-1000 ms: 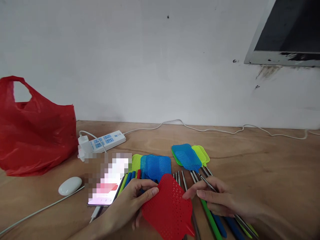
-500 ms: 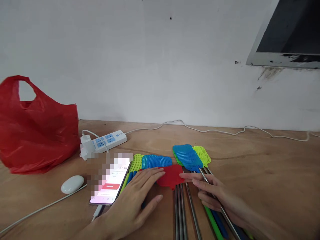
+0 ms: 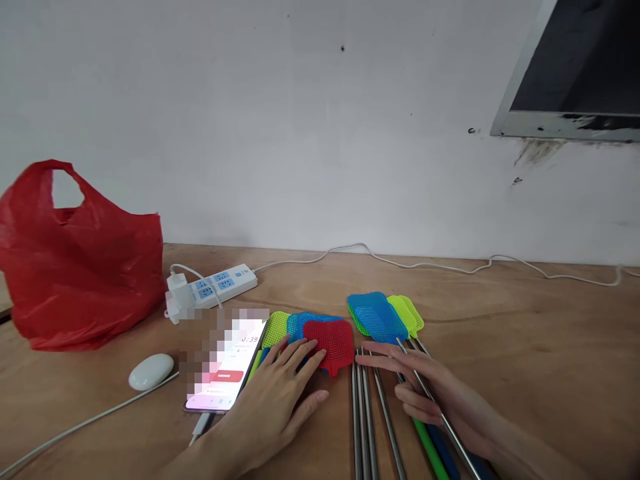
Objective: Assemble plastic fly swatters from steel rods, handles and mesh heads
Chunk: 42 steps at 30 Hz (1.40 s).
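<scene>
A red mesh swatter head [image 3: 330,341] lies flat on top of blue and green swatter heads [image 3: 295,325] on the wooden table [image 3: 525,347]. My left hand [image 3: 280,400] rests palm down with fingers spread, its fingertips touching the red head's near edge. My right hand [image 3: 430,393] holds a thin metal rod [image 3: 430,393] across its fingers, index finger stretched toward the red head. Several loose metal rods [image 3: 365,413] lie between my hands. A second pile of blue and green swatter heads [image 3: 383,317] sits behind my right hand, with green and blue handles [image 3: 430,447] under it.
A phone [image 3: 227,367] with a lit screen lies left of my left hand, its cable running toward me. A white oval object [image 3: 151,371], a white power strip [image 3: 215,285] and a red plastic bag [image 3: 80,260] stand further left. A white cord [image 3: 450,267] runs along the wall.
The red swatter head, held up between both hands a second ago, now lies flat on the left pile. My left hand has let go and flattened beside it.
</scene>
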Available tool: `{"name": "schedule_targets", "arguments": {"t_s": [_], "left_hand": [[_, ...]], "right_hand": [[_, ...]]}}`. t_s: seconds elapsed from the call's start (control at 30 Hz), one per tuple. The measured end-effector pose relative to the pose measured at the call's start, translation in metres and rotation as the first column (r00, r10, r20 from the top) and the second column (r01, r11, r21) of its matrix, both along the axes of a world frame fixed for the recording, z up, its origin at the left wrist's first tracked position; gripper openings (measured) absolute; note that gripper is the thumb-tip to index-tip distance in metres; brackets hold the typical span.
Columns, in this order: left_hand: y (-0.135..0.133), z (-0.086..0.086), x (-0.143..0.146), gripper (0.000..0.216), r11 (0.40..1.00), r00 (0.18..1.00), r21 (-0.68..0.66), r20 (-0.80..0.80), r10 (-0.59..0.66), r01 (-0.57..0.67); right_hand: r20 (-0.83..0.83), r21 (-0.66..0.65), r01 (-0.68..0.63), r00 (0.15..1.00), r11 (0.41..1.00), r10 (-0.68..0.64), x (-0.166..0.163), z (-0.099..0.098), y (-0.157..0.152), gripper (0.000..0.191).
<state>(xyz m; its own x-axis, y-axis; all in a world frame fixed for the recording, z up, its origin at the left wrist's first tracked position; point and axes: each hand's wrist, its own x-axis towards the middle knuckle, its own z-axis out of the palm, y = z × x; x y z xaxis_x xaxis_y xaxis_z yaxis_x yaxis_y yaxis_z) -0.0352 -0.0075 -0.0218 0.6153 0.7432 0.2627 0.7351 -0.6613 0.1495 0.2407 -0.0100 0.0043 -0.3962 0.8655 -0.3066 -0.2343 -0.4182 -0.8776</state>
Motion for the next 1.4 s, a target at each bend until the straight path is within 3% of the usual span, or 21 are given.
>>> {"name": "schedule_targets", "arguments": {"t_s": [0.13,0.27,0.5,0.67,0.8,1.1,1.27,1.4], "left_hand": [[0.001,0.000,-0.001,0.048,0.999,0.999,0.016,-0.005,0.037,-0.037],[0.002,-0.001,-0.002,0.045,0.999,0.999,0.029,0.023,0.042,-0.043],[-0.001,0.005,-0.001,0.039,0.999,0.991,-0.031,0.131,0.031,-0.027],[-0.006,0.017,0.002,0.026,0.990,0.959,-0.119,0.282,-0.034,0.071],[-0.008,0.024,0.003,0.023,0.979,0.939,-0.177,0.343,-0.037,0.104],[-0.006,0.018,0.001,0.016,0.976,0.926,-0.209,0.352,0.140,-0.068],[-0.006,0.015,0.001,0.014,0.981,0.961,-0.169,0.273,-0.046,0.095],[-0.008,0.013,0.001,0.023,0.975,0.976,-0.179,0.193,-0.097,0.132]], "right_hand": [[-0.112,-0.028,0.139,0.984,0.990,-0.141,0.003,-0.004,0.009,0.031],[-0.202,0.034,0.371,0.912,0.928,-0.357,0.005,-0.010,0.014,0.034],[-0.038,0.187,0.498,0.865,0.847,-0.500,0.004,-0.018,0.009,0.049],[0.012,0.210,0.445,0.889,0.871,-0.457,-0.002,-0.016,0.006,0.049],[0.034,0.246,0.324,0.939,0.914,-0.342,-0.006,-0.018,0.004,0.048],[0.109,0.304,0.130,0.979,0.944,-0.170,-0.006,-0.027,-0.001,0.035],[0.145,0.302,0.030,0.986,0.953,-0.077,-0.009,-0.025,-0.004,0.037],[0.098,0.345,0.103,0.985,0.933,-0.145,-0.009,-0.026,-0.003,0.035]]}}
